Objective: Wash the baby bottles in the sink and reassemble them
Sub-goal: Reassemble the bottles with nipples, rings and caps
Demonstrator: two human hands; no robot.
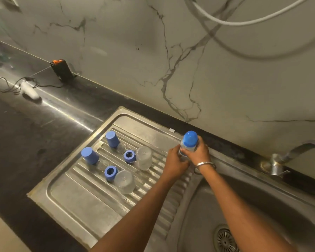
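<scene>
Right now, nearest you, the sink bowl (262,206) sits low on the right with its drain (225,240) cut off by the frame's bottom edge. Further out, both hands meet over the draining board (84,206) beside the bowl. Your left hand (175,163) wraps the lower body of the capped bottle (189,142), your right hand (198,151) grips it higher up, just under the blue cap. The bottle stands upright, its long axis running from your palms towards the wall. My read: it's assembled. To its left, well apart, lie the loose pieces: two clear bottles (144,158) upside down, two blue rings (129,156), two blue caps (112,139). Your left hand is the nearer one. Small clear parts beside the caps are hard to make out. The tap (291,153) runs out of frame.
</scene>
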